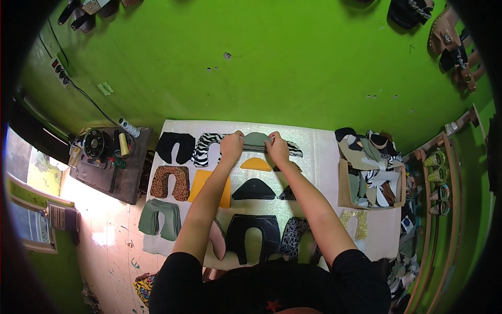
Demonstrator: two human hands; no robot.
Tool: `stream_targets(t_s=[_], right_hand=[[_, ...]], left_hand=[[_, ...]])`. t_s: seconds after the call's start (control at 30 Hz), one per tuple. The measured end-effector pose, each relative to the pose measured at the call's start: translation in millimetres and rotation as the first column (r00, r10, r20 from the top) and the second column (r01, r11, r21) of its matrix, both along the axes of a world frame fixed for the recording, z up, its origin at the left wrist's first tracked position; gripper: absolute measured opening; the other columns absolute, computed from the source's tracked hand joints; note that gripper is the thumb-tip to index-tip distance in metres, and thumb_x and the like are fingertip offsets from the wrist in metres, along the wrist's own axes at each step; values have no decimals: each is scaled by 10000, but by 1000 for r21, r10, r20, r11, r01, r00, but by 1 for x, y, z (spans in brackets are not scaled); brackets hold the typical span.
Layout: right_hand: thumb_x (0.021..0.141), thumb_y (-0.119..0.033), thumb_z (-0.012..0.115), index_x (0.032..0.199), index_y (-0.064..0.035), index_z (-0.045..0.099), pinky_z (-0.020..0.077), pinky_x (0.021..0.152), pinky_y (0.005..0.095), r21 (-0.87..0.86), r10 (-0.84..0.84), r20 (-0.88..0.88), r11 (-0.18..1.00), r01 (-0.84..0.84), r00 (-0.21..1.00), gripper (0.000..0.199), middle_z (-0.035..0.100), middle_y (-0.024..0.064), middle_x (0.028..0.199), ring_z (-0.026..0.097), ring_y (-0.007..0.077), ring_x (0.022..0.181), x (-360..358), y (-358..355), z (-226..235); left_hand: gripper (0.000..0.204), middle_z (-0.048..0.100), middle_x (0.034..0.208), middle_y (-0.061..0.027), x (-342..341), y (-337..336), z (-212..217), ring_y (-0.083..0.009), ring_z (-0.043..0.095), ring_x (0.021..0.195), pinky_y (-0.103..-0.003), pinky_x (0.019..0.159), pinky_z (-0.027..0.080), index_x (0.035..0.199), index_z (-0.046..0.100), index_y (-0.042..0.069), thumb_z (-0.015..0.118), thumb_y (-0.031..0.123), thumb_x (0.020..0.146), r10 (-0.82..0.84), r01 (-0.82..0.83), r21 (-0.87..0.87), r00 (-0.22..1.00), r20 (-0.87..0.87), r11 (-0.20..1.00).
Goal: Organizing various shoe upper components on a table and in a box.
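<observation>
At the far middle of the table, a stack of grey-green half-round cut pieces (257,139) is gripped at both ends. My left hand (232,145) has its fingers closed on the left end, and my right hand (277,146) pinches the right end. Beside my left hand lie zebra-striped U-shaped pieces (202,146); another zebra-striped piece (295,150) shows past my right hand. Nearer to me are a yellow half-round piece (255,165) and a stack of black half-round pieces (253,189). My forearms hide parts of a yellow piece (201,189) and a dark patterned piece (287,193).
Black (177,147), leopard-print (170,183) and green U-shaped stacks (160,218) line the table's left side. A cardboard box (345,183) of scraps stands at right. A sewing machine table (123,180) is left; a wooden rack (429,225) with sandals is right.
</observation>
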State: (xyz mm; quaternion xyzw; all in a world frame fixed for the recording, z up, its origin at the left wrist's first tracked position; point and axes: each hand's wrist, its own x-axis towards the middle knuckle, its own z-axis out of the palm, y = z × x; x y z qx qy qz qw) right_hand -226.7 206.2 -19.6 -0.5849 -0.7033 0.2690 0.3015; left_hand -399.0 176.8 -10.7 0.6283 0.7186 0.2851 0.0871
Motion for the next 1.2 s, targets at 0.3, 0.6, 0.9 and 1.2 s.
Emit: stream_targets(t_s=[0.3,0.6,0.9,1.2], right_hand=[[632,-237,671,1110,-52,460,388,809,416,106,132,306,979,-172,943,554,480,132,1065,442,309,1011,-3,-2,5],[591,-155,727,1258,-95,317,312,850,459,-61,327,461,939,-338,825,785,492,117,1126,467,268,1044,-16,18,-4],[591,-167,737,1196,-100,410,314,828,456,-147,402,471,914,-379,786,690,519,90,1128,518,256,992,-15,26,-6],[580,-197,743,1223,-76,369,279,894,462,44,259,333,956,-289,907,754,366,112,1251,338,290,1145,6,-21,9]], left_hand=[[543,536,1087,-88,6,2,10,-209,431,1109,-490,863,298,1068,529,98,715,225,574,-178,160,-102,963,-203,982],[526,633,792,-78,13,23,-11,-246,607,781,-454,837,297,1002,541,98,747,237,538,-269,173,-313,916,-299,934],[396,629,713,-69,13,24,-15,-228,609,721,-408,771,325,859,579,95,754,278,555,-261,138,-312,880,-398,940],[739,418,1246,-136,29,5,9,-226,359,1201,-536,959,231,1215,380,31,721,271,605,-149,36,-290,914,-378,956]])
